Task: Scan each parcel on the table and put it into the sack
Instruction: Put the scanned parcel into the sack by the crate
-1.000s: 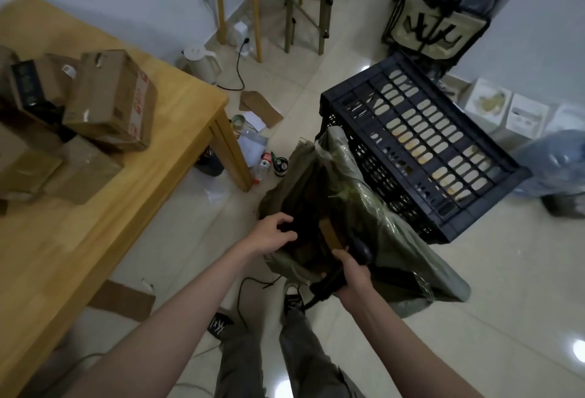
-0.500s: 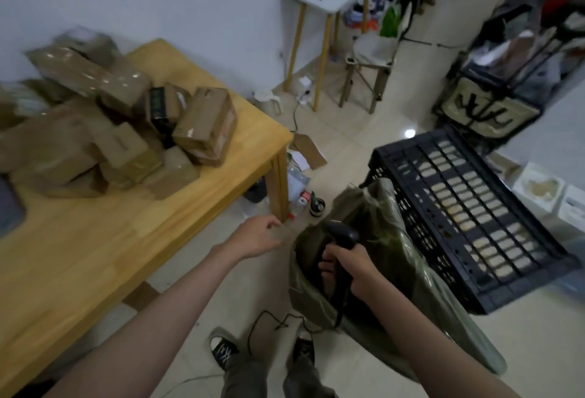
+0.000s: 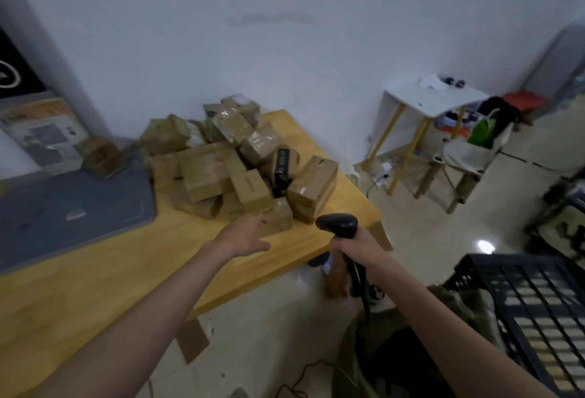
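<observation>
Left hand: the left hand (image 3: 245, 234) has left the mouth of the sack and now reaches over the light wooden counter (image 3: 95, 277), fingers spread and holding nothing, just short of the nearest parcel.
Right hand: the right hand (image 3: 356, 247) grips the handle of the black handheld barcode scanner (image 3: 337, 225), whose head points toward the pile; it has been raised from the sack to counter height.
Parcels: the heap of brown cardboard parcels (image 3: 234, 160), many taped, lies at the far end of the counter against the white wall.
Nearest parcel: a small brown box (image 3: 278, 218) at the front edge of the heap, just beyond the left fingertips.
Sack: the olive-green plastic sack (image 3: 389, 334) stands open on the floor at lower right, beside the black slatted plastic crate (image 3: 522, 302).
View: it has swung up from the sack to the counter.
Task status: judged from the shift, one deposit is complete and a new cycle begins; many parcels remain.
Next requirement: a firm hold on one box, label turned toward the scanner.
</observation>
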